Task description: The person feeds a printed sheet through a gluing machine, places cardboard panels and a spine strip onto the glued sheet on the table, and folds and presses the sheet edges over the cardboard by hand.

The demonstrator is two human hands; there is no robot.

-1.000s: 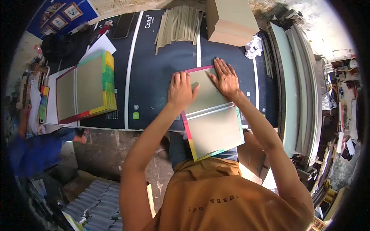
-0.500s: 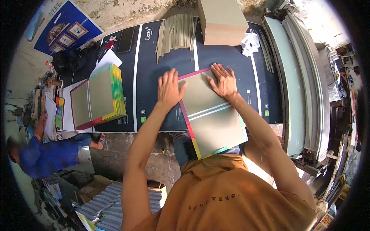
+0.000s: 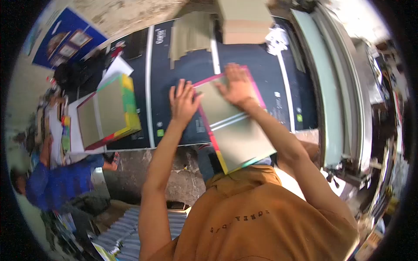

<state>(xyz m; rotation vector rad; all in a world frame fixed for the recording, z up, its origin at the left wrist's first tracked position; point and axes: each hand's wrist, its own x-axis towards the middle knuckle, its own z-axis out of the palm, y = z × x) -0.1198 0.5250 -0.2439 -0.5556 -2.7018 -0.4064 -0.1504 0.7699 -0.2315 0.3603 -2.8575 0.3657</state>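
A grey-board book cover (image 3: 241, 141) lies open, inner side up, over the table's near edge. Its rim is folded in with pink, yellow and green paper, and two pale strips cross its middle. My right hand (image 3: 237, 87) rests flat on the cover's far half, fingertips by the far pink edge, slightly blurred. Next to the cover's left edge, my left hand (image 3: 183, 105) has its fingers spread over the dark table, its thumb at the pink border. Neither hand grips anything.
A stack of similar covers (image 3: 106, 111) stands at left. Along the back are grey board strips (image 3: 190, 37), a tall block of boards (image 3: 244, 21) and crumpled white material (image 3: 276, 40). A long machine (image 3: 320, 87) borders the right side. A person in blue (image 3: 65, 180) is at far left.
My right hand has slid a little left along the far edge, uncovering the cover's far right corner. My left hand stays by the left edge. The whole view has shifted slightly.
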